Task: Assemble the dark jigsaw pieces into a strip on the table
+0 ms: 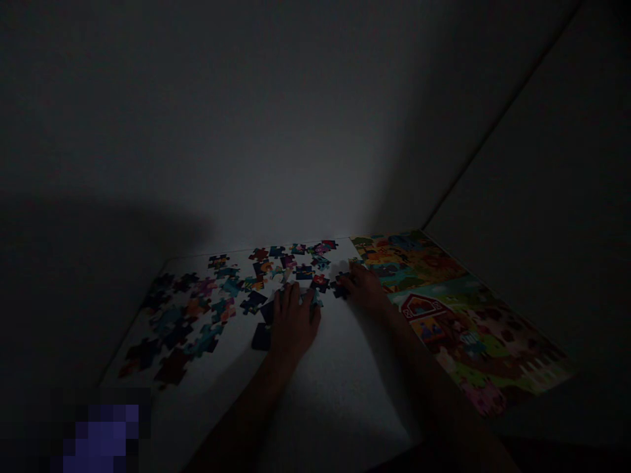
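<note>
- Working on a white, flat, smooth tabletop [340,374] in dim light; probably risking a wrong match, because of shadows dulling the colours.
- Seeing at the right a flat, colourful picture with a red barn [517,328] and, beyond, a yellow-green picture with blue water [409,259]; perhaps risking a shift of the nearer one by a brush of the right forearm.
- Seeing many loose, multicoloured, flat puzzle pieces [177,328] at left and far side, some overlapping; possibly risking overlooking one lying underneath.
- Resting the left hand [294,322] palm down, fingers apart, over pieces; maybe risking pushing neighbours sideways by careless dragging.
- Bending the right hand [362,286] at a dark, knobbed puzzle piece [339,289], left of both pictures; not telling surely pinching from pressing; possibly risking a bent knob by forcing.
</note>
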